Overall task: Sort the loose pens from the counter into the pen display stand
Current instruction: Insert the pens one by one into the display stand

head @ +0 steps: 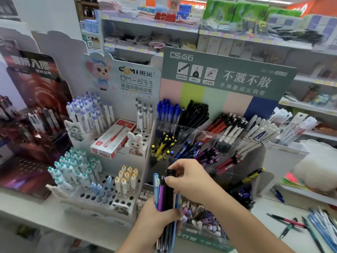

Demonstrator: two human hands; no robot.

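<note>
**Pen sort: black pen being drawn from the held bundle**

- Left hand (155, 218): fingers curled round a bundle (165, 201) of loose pens, held upright, near centre. Blue, purple and black barrels show.
- Right hand (189, 179): fingertips pinch the top of a black pen (170, 175) that stands in the bundle; the pen is not yet free of the others.
- Stand (209, 136): clear compartments just beyond the hands, below a green header board. Far row, left to right: blue, black, red-and-white, white pens. Near row: yellow, blue, purple, red. A yellow-and-black pen (252, 175) lies tilted in a lower right compartment.
- Loose pens (321, 227): more lie scattered on the worktop (264, 220), near right, well apart from the hands.
- White stand (102, 179): left of the clear stand, with pastel-capped pens in drilled holes and a red-and-white box (114, 139) lying on it.

Handling note, as judgement: lift the black pen straight up along its length so the neighbours do not ride up with it; keep the left grip firm but low, leaving the tops free. The black compartment in the far row looks the match, though cap detail is too blurred to confirm the model. Lower it tip first, at the same slant as the pens already there. Risk: the bundle loosening and the pens spilling onto the small items below.
</note>
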